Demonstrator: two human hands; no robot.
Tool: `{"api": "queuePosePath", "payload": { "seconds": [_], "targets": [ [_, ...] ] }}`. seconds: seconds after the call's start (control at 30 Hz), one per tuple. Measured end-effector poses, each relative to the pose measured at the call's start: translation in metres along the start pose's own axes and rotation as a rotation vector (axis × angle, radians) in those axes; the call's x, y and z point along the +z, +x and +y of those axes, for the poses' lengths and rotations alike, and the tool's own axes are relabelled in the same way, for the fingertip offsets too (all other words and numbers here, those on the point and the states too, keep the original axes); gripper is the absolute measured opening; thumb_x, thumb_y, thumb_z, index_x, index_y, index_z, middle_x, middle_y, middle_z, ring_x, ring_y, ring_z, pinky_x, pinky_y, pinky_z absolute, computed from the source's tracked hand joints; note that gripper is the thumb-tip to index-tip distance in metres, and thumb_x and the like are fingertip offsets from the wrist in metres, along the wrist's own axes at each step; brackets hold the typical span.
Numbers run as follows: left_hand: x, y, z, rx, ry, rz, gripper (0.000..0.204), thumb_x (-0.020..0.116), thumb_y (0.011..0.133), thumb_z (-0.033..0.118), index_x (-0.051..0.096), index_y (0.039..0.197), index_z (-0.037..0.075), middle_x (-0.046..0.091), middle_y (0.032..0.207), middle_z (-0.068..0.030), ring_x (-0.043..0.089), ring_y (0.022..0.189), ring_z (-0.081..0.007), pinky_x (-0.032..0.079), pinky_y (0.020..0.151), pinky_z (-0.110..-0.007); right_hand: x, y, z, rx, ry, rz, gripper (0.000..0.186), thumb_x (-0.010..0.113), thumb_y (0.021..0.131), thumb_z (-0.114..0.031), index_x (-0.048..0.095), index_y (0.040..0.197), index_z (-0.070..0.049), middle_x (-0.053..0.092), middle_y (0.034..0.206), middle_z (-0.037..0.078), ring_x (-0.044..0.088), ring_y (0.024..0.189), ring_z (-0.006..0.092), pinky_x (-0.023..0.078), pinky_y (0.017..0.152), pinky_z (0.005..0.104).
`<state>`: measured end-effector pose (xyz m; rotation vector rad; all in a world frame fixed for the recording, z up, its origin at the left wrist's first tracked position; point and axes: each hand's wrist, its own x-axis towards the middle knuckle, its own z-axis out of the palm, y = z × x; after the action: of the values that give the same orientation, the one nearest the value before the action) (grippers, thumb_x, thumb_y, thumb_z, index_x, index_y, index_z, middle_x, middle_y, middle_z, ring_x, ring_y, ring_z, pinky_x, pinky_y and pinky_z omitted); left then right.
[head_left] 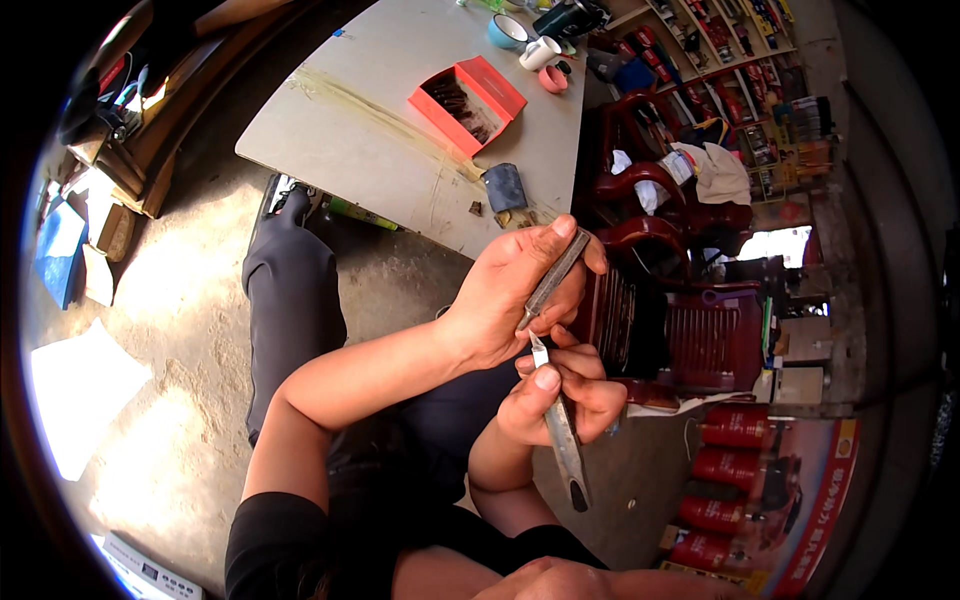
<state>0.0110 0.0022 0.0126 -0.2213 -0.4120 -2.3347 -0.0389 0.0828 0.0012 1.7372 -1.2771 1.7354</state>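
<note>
My left hand (515,290) is closed around a narrow dark-grey bar (553,281). The bar slants down toward my right hand, its lower end thinner; its exact kind does not show. Just below, my right hand (562,400) grips a flat metal carving knife (566,445) with the thumb on top. The knife's bright, pointed blade (539,350) points up at the bar's lower end, very near it; whether they touch I cannot tell. Its dark, rounded butt sticks out beneath my right hand. Fingers hide the middle of both tools.
Ahead is a pale table (350,110) with an open red box (468,104) of small brown pieces, a dark-grey block (505,187) and cups (540,53). A dark-red wooden chair (710,335) stands at right, near shelves (735,80). A wooden bench (150,170) is at far left.
</note>
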Motion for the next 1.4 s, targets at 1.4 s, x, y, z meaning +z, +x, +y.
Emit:
{"api": "queuePosePath", "payload": {
  "seconds": [1.4],
  "targets": [
    [0.002, -0.003, 0.004, -0.008, -0.037, 0.025, 0.04, 0.037, 0.099, 0.036, 0.049, 0.085, 0.001, 0.038, 0.043, 0.0018, 0.028, 0.031, -0.0048, 0.033, 0.033, -0.019, -0.001, 0.007, -0.004, 0.093, 0.067, -0.078, 0.027, 0.057, 0.085, -0.013, 0.033, 0.081, -0.003, 0.049, 0.055, 0.008, 0.047, 0.046, 0.0129, 0.054, 0.071, 0.0415]
  ]
}}
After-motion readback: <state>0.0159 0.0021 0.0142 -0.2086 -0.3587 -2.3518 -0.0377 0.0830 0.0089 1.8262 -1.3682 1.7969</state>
